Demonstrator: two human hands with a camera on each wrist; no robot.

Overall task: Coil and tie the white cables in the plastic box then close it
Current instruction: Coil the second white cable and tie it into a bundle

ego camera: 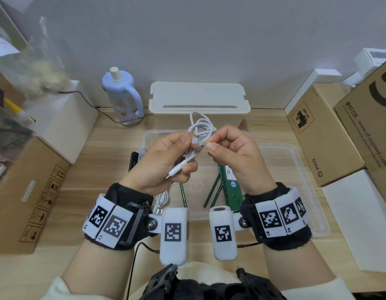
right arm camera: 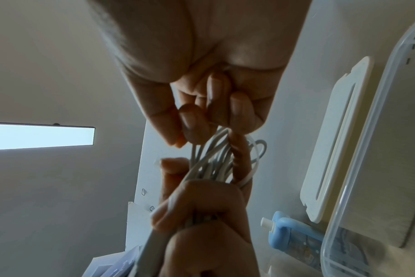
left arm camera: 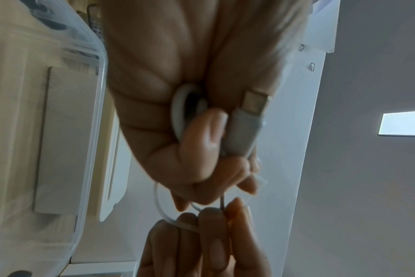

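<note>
Wooden table (ego camera: 105,169), clear plastic box (ego camera: 296,169) open. Left hand (ego camera: 166,161) grips coiled white cable (ego camera: 200,128); right hand (ego camera: 233,152) pinches tie (ego camera: 201,144). Tying step; next, cinch tie snugly.

Each wrist wears a black fleecy band (ego camera: 127,198) faced with white padded panels printed with black square codes; the left panels (ego camera: 107,221) read L1 and L2, the right ones (ego camera: 280,217) R1 and R2. A white padded pod (ego camera: 173,234) with its own code hangs off each band on a bolted bracket. Thin black cables (ego camera: 133,263) trail from them. Cream sleeves (ego camera: 55,286) are pushed up; dark gear at the chest, perhaps a harness.
</note>
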